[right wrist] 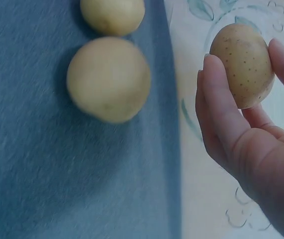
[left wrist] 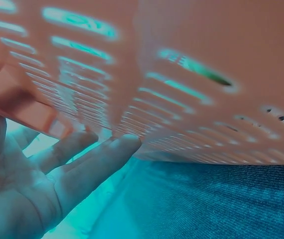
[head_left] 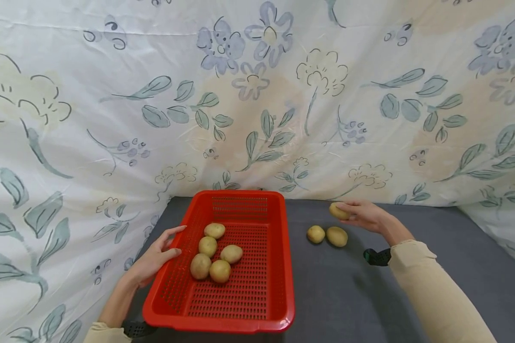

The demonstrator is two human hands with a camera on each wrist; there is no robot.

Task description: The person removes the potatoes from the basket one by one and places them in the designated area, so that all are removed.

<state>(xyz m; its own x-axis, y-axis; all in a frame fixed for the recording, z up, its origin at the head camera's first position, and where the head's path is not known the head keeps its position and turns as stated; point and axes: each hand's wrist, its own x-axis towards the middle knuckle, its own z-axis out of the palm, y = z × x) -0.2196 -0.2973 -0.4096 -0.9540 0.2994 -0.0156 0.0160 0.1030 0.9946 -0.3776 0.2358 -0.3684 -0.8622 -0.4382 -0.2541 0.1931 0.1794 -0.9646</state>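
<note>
Right wrist: potato [right wrist: 243,64] inside grip [right wrist: 253,147]

It could be a corner of a home, but cloth hides the rest, so it's hard to tell. Flowery cloth [head_left: 249,157] hangs behind a dark grey desk [head_left: 326,295], and a red basket [head_left: 219,325] holds potatoes [head_left: 220,271].

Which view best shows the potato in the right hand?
The right wrist view: the held potato appears large, visibly speckled. Head shows it small, partly covered by the right hand; left wrist doesn't show it.
</note>
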